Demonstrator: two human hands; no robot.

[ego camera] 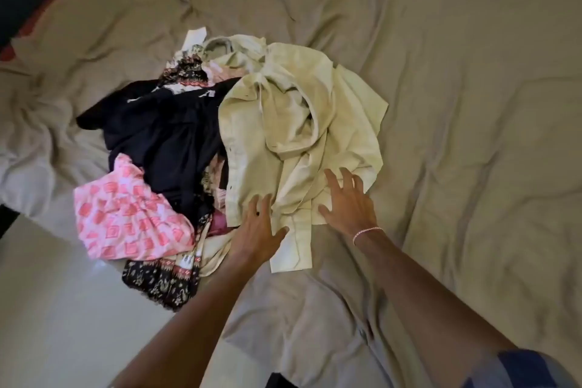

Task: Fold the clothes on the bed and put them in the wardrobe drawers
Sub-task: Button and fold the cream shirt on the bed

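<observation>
Rumpled tan bedsheet point(456, 104) fills the view, with pale floor point(47, 309) showing past its left edge. Near that edge lies the heap of clothes: a pink patterned garment point(126, 214), a black garment point(163, 129), then a cream shirt point(299, 123). The left hand point(258, 230) and right hand point(346, 201), fingers spread and grasping nothing, are over the shirt's near hem.
</observation>
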